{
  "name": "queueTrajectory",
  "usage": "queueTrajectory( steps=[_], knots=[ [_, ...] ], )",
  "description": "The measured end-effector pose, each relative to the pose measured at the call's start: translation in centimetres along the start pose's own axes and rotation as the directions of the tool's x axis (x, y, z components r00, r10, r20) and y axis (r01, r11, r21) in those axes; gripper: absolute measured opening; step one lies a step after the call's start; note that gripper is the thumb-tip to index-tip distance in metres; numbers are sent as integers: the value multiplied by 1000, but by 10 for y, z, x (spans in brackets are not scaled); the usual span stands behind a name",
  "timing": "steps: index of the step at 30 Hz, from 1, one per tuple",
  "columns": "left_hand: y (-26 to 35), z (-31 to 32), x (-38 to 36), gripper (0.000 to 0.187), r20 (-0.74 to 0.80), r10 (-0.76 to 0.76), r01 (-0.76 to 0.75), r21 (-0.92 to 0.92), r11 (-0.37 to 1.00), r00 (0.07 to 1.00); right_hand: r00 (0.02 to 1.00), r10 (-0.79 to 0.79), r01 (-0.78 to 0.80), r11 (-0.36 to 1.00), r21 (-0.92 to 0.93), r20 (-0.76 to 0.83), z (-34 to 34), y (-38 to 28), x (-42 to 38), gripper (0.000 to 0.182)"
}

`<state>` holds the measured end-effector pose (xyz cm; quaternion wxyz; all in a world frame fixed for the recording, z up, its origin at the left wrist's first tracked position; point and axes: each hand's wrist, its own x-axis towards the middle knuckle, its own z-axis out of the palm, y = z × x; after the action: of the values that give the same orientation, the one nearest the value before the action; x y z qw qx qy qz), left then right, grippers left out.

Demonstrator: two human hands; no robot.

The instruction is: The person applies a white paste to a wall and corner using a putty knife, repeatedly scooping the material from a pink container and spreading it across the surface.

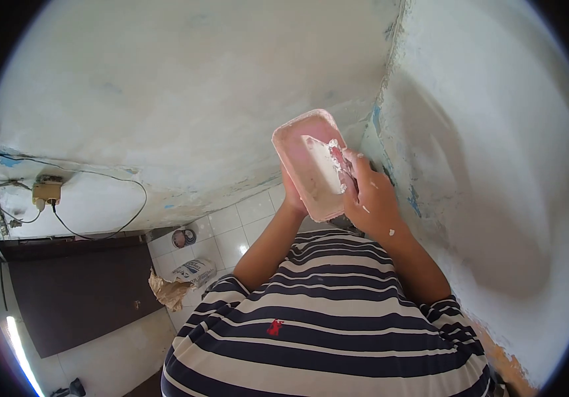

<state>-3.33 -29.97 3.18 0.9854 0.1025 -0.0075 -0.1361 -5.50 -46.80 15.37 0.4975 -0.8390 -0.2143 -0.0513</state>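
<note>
My left hand [292,197] grips a pink rectangular plastic tray [291,143] from its left side and below; most of its fingers are hidden under the tray. White paste smears the tray's inside and rim. In my right hand [375,197] is a putty knife [325,161], its wide blade lying over the inside of the tray. The fingers wrap around the handle, which is caked with white paste. Specks of paste also dot the back of this hand and the wrist.
A patchy wall [198,86] rises ahead and meets another wall [496,165] on the right. Cables run to a socket box [47,190] at left. On the tiled floor [225,221] are a printed bag [193,271], brown paper [168,291] and round containers [183,237], near a dark panel [86,291].
</note>
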Motion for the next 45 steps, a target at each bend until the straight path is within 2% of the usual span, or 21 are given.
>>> queueTrajectory(
  steps=[1,3,5,8,12,13,14,16,19,21,23,24,26,28,30,31,33,38,41,43,45],
  knots=[
    [-2,1,-1,80,-11,34,-33,69,997,999,999,20,-17,996,-85,37,-1,-1,1,35],
    [-4,13,-4,80,-20,73,-69,142,987,997,998,-37,40,997,-61,57,9,1,-3,35],
    [-7,26,-6,82,-199,179,-91,386,918,964,992,-96,100,994,-40,77,17,-2,-6,34],
    [-8,18,-4,85,-197,162,-96,308,947,967,977,-178,175,984,36,115,21,-3,-9,34],
    [-2,7,-7,88,-199,222,-136,371,919,955,977,-194,184,976,120,83,16,5,-5,34],
    [-1,6,-8,81,-163,243,-178,335,925,956,974,-219,207,966,154,65,14,7,-5,34],
    [-1,5,-9,74,-125,267,-220,298,929,956,972,-224,211,965,153,69,13,9,-4,34],
    [-3,4,-12,74,-129,266,-223,276,935,955,965,-263,263,963,60,-5,12,13,-4,33],
    [-7,-11,-17,80,-92,252,-221,260,940,963,980,-177,179,984,-11,86,9,8,-6,32],
    [-12,-8,-16,84,-38,235,-218,261,940,971,969,-227,226,974,18,94,23,11,-14,32],
    [-20,6,-14,82,-151,408,-260,565,783,901,955,-272,262,961,91,116,26,8,-20,32],
    [-21,3,-14,82,-144,404,-261,564,784,903,955,-273,265,961,85,111,25,11,-20,32],
    [-17,-13,-16,80,-193,360,-263,396,880,913,980,-112,74,972,222,166,24,20,-21,32],
    [-17,-26,-19,81,-200,338,-251,361,898,920,983,-107,69,969,239,150,18,27,-24,32],
    [-14,-29,-20,81,-133,324,-263,344,902,937,989,-135,124,980,156,62,14,31,-26,32],
    [-16,-32,-21,82,-172,338,-271,323,907,925,989,-133,121,980,158,64,13,32,-27,32],
    [-21,-18,-23,82,-192,326,-242,364,900,926,970,-240,240,971,5,31,9,27,-27,31],
    [-30,-24,-16,85,-237,378,-207,530,822,895,960,-267,261,962,78,87,20,33,-35,36],
    [-25,-36,-12,85,-189,344,-221,476,851,920,964,-266,266,964,20,7,5,38,-26,32],
    [-25,-39,-10,86,-184,296,-208,387,898,937,991,-70,67,997,-28,-113,1,40,-26,28],
    [-25,-27,-6,87,-164,231,-186,251,950,959,979,-38,39,999,3,-199,4,43,-26,28]
  ],
)
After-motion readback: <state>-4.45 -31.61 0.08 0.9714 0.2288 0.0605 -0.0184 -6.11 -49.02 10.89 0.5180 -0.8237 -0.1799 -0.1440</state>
